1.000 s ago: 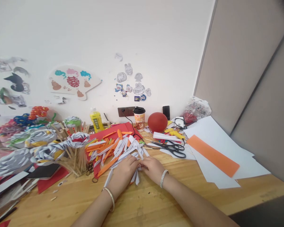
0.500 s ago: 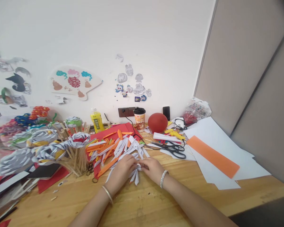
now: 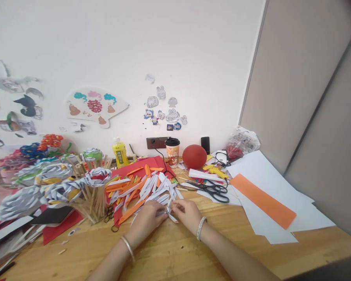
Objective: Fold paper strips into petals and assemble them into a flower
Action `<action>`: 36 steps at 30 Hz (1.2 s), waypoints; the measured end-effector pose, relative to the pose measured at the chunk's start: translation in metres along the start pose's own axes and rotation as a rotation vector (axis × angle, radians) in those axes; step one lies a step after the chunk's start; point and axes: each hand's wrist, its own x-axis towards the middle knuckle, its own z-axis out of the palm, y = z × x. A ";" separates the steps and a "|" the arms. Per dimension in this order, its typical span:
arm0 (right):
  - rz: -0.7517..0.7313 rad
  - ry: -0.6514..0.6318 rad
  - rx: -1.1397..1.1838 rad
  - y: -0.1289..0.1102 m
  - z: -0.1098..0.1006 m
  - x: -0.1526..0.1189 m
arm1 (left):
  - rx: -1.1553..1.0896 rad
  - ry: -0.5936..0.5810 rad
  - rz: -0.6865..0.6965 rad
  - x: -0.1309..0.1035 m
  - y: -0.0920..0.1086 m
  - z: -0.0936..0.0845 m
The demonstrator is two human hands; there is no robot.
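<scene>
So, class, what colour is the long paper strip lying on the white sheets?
Orange. The long paper strip lies on the white sheets, clearest in the head view.

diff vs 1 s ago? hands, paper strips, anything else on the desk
Both hands stay at the near edge of the strip pile, together on a small bunch of white folded strips. The left hand and right hand have drawn slightly closer, and the bunch now shows less, mostly tucked between the fingers. Nothing was picked up or put down. The view tilted a little. The scissors, red ball, cup and orange sheet lie as before.
</scene>
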 end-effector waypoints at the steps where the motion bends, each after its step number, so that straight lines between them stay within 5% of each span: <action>1: 0.007 0.016 -0.040 0.000 -0.002 0.001 | -0.010 0.015 0.021 0.000 0.000 0.000; 10: 0.081 0.164 -0.397 0.020 -0.040 0.019 | -0.053 0.245 0.218 0.001 0.005 -0.004; 17: -0.014 0.103 -0.462 0.037 -0.045 0.027 | -0.094 0.055 0.024 -0.003 0.007 0.001; 21: -0.094 0.071 -0.462 0.030 -0.035 0.025 | -0.125 0.048 -0.104 0.000 0.002 0.007; 27: -0.117 0.093 -0.502 0.034 -0.031 0.030 | -0.244 0.065 -0.009 0.011 -0.003 0.019; 32: -0.146 0.110 -0.454 0.023 -0.030 0.026 | -0.354 0.006 -0.117 0.013 0.000 0.026; 36: -0.075 0.010 -0.340 0.008 -0.018 0.014 | -0.320 -0.011 -0.041 0.010 0.003 0.023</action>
